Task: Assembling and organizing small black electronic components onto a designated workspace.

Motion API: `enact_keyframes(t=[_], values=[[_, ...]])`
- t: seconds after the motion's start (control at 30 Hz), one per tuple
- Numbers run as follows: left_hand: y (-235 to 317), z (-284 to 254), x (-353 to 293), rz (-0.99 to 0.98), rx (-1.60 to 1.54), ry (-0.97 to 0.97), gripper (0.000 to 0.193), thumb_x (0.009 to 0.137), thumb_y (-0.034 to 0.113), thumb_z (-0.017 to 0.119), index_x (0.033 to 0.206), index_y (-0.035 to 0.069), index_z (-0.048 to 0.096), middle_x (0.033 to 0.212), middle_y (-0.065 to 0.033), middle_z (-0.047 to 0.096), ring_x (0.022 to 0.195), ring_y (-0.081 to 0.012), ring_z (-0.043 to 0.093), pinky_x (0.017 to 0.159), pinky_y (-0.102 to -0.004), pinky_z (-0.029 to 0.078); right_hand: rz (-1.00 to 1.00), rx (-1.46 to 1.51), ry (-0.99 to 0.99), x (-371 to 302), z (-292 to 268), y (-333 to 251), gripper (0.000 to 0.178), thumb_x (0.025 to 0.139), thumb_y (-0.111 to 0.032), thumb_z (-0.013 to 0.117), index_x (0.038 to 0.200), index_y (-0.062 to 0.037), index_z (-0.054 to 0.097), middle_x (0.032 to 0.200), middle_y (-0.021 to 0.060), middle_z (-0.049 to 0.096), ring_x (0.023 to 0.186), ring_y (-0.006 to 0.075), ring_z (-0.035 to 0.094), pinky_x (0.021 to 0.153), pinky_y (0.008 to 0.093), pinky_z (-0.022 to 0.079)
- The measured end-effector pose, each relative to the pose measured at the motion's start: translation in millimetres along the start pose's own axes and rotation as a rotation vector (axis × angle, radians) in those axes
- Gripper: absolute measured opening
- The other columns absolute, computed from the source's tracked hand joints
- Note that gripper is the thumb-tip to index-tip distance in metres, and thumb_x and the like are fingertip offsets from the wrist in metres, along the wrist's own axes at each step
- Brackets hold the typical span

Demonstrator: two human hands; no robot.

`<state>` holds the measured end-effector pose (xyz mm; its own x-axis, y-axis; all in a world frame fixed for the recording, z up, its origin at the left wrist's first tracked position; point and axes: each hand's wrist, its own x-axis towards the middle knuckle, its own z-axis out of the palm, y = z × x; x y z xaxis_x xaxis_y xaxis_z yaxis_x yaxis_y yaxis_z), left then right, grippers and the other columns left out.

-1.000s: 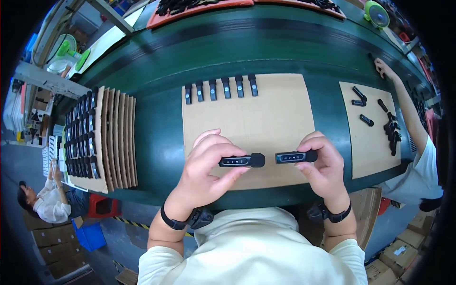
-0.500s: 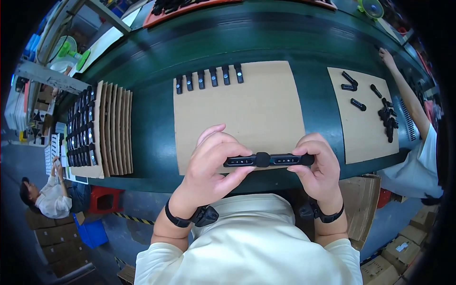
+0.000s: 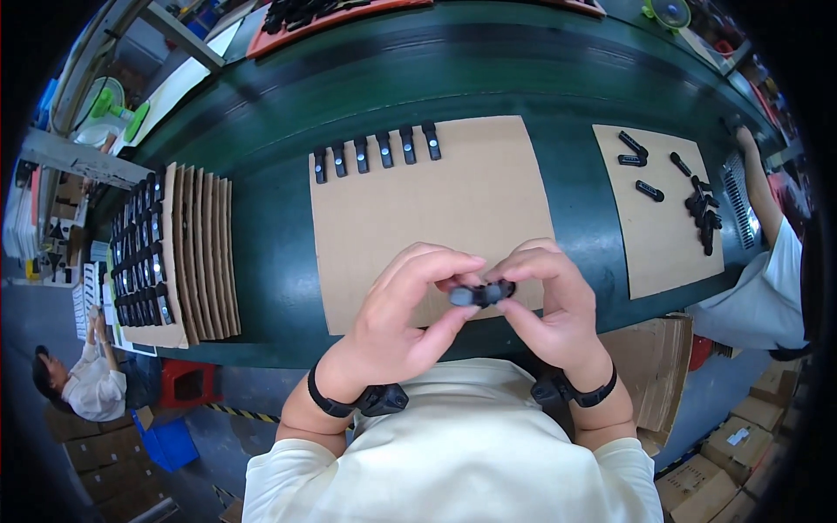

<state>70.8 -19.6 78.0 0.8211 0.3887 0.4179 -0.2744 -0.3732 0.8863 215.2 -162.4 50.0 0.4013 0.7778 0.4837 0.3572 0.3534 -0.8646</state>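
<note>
Both of my hands meet over the near edge of a brown cardboard sheet (image 3: 453, 200) on the green table. My left hand (image 3: 405, 309) and my right hand (image 3: 545, 301) pinch a small black plastic piece (image 3: 479, 293) between their fingertips, end-on to the camera. Fingers cover most of it. Several similar black pieces (image 3: 375, 150) lie in a row along the far edge of the same sheet.
A stack of cardboard sheets (image 3: 196, 253) with rows of black pieces stands at the left. Another cardboard sheet (image 3: 654, 235) with loose black pieces (image 3: 702, 209) lies at the right, where another person's arm (image 3: 763, 196) reaches. A seated person (image 3: 74, 383) is at lower left.
A second ago each hand held a separate black piece, apart. They came together end to end, and now the hands are closer and the joined piece is turned end-on.
</note>
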Motion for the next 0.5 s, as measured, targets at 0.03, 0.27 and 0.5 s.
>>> enact_keyframes(t=[0.03,0.27,0.5], values=[[0,-2,-2,-0.001,-0.009,-0.006,0.030,0.074,-0.012,0.068,0.101,0.000,0.065,0.096,-0.0112,0.062,0.086,-0.0210,0.060,0.075,-0.0297,0.049,-0.033,-0.120,-0.044,0,4,-1,0.037,0.074,0.011,0.067,0.108,-0.0027,0.057,0.101,0.0127,0.065,0.092,0.0221,0.061,0.080,0.0316,0.048],[-14,-30,2,0.222,0.174,-0.145,0.033,0.073,-0.009,0.070,0.105,0.000,0.063,0.093,-0.0110,0.064,0.085,-0.0239,0.061,0.076,-0.0330,0.049,-0.045,-0.241,-0.070,10,24,-7,0.034,0.074,0.010,0.067,0.106,-0.0017,0.063,0.097,0.0118,0.067,0.087,0.0237,0.063,0.077,0.0327,0.050],[-40,-49,28,0.155,0.062,-0.076,0.030,0.077,-0.005,0.070,0.105,0.001,0.063,0.096,-0.0111,0.063,0.090,-0.0255,0.061,0.081,-0.0339,0.048,0.025,-0.340,-0.140,56,15,4,0.029,0.076,0.008,0.067,0.104,-0.0009,0.065,0.100,0.0128,0.069,0.081,0.0233,0.065,0.074,0.0315,0.051]])
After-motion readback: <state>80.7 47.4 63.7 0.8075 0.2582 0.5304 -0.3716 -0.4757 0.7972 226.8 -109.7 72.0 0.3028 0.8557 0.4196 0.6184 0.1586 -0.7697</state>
